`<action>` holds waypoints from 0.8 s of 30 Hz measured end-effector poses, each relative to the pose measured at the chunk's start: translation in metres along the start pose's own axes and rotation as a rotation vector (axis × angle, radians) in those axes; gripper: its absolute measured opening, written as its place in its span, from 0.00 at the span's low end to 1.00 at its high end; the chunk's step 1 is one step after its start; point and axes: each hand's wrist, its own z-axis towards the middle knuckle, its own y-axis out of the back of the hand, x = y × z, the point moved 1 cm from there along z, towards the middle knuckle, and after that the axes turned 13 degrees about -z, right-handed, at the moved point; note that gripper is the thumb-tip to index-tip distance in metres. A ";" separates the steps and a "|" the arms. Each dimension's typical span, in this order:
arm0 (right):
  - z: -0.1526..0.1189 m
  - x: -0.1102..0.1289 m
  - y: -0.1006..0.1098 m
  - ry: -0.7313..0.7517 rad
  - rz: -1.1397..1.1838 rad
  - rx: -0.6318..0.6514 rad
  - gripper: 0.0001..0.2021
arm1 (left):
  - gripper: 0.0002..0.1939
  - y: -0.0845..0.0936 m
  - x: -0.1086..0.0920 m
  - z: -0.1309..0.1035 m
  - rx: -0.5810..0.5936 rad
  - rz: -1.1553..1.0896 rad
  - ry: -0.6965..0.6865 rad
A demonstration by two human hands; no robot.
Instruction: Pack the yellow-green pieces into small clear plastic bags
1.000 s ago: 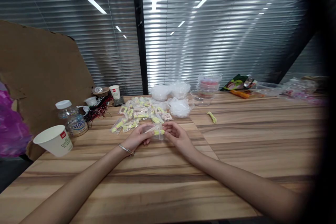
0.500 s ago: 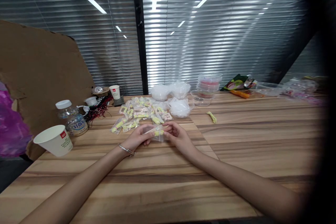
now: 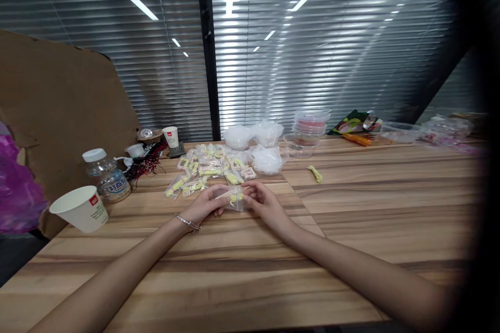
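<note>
A small clear plastic bag [image 3: 235,199] with a yellow piece in it is held between my two hands, over the wooden table [image 3: 242,270]. My left hand [image 3: 207,204], a bracelet at its wrist, pinches the bag's left side. The fingers of my right hand [image 3: 263,202] are closed at the bag's right edge, by the yellow piece. Just beyond the hands lies a pile of small clear bags [image 3: 211,169] with yellow pieces inside. A loose yellow piece [image 3: 314,174] rests on the table to the right.
White-filled plastic tubs [image 3: 267,158] and stacked clear containers [image 3: 310,127] stand behind the pile. On the left are a paper cup [image 3: 80,209], a bottle [image 3: 109,177] and a cardboard sheet [image 3: 58,99]. Farther right lie a green packet [image 3: 353,122] and plastic bags [image 3: 445,130].
The fingers of my right hand and the yellow piece in the bag have shifted very slightly. Everything else is in the same place.
</note>
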 end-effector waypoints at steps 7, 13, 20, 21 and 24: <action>-0.001 0.003 0.000 -0.003 -0.001 0.007 0.13 | 0.25 0.001 0.000 0.000 0.007 -0.002 0.000; -0.001 0.001 0.000 0.005 -0.057 -0.010 0.13 | 0.26 0.001 0.001 0.001 0.007 -0.009 0.012; -0.003 0.000 -0.002 -0.020 -0.018 0.115 0.19 | 0.24 0.003 0.005 0.002 0.024 -0.012 0.000; -0.003 -0.001 -0.002 -0.011 -0.008 0.124 0.18 | 0.24 0.004 0.006 0.003 0.028 -0.005 -0.001; -0.002 -0.001 -0.003 -0.001 0.026 0.131 0.17 | 0.25 0.003 0.006 0.003 0.042 0.010 0.001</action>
